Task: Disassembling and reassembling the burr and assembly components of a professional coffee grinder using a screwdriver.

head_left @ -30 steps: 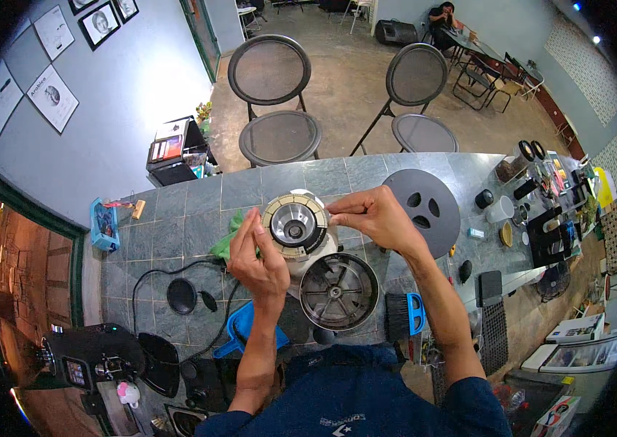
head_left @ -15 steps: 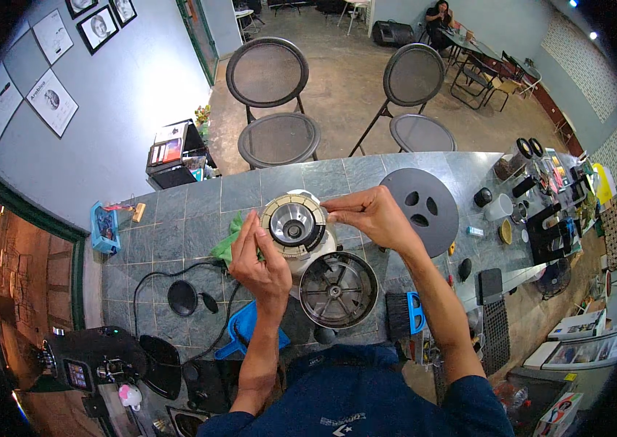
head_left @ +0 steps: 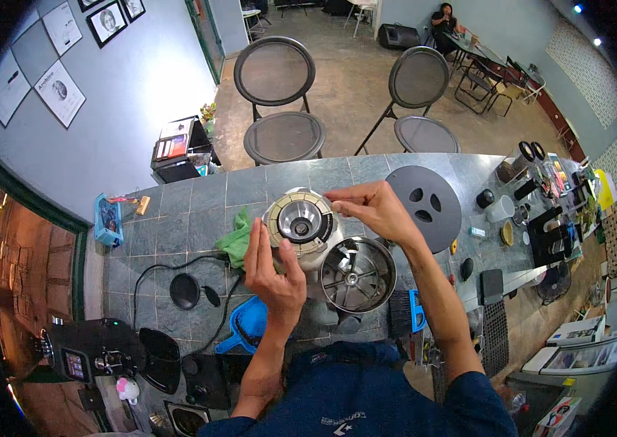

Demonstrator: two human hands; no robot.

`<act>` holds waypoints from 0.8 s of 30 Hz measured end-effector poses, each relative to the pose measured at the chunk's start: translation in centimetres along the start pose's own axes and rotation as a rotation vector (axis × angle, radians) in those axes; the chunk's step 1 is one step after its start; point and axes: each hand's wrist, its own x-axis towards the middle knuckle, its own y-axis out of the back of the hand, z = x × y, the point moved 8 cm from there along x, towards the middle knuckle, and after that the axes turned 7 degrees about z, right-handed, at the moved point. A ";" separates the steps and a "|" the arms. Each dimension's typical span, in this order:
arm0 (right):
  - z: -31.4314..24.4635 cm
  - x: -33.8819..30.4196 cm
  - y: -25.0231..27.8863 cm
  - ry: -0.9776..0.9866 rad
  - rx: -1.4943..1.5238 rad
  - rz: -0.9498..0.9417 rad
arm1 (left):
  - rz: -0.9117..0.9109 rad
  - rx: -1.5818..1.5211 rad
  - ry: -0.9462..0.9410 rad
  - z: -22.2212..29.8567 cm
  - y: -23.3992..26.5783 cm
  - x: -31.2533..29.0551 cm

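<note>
A pale coffee grinder (head_left: 323, 256) stands on the tiled counter, its top uncovered. Its cream adjustment ring (head_left: 276, 206) surrounds a shiny metal funnel with a dark centre. Against the ring's left edge is my left hand (head_left: 277, 284), fingers straight along the outside and thumb at the near rim. My right hand (head_left: 377, 211) pinches the ring's far right edge between thumb and fingertips. Attached at the grinder's near right side is a round metal dosing chamber (head_left: 352, 279), open on top with vanes inside. A green cloth (head_left: 237, 240) lies left of the grinder, partly hidden.
Right of my hand lies a large dark disc (head_left: 425, 207) with oval holes. A blue dustpan (head_left: 239, 328), a brush (head_left: 404, 312), a small black lid (head_left: 184, 291) and a black cable (head_left: 149, 271) sit nearby. Two mesh chairs (head_left: 284, 137) stand beyond; a person sits far back.
The grinder body has turned, carrying its dosing chamber rightward and away from me. Both hands have stayed at the ring; my left thumb has spread from its fingers. The view has shifted slightly.
</note>
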 end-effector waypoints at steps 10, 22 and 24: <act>-2.5 -3.3 -1.7 0.092 -0.004 -0.062 | -0.097 -0.265 -0.060 -2.4 -0.6 -1.4; -2.4 -3.2 -1.9 -0.040 0.131 -0.039 | -0.090 -0.452 -0.030 -3.4 -1.4 -1.0; -2.1 -3.3 -2.1 -0.080 0.145 -0.045 | -0.100 -0.414 -0.045 -3.4 -1.1 -1.1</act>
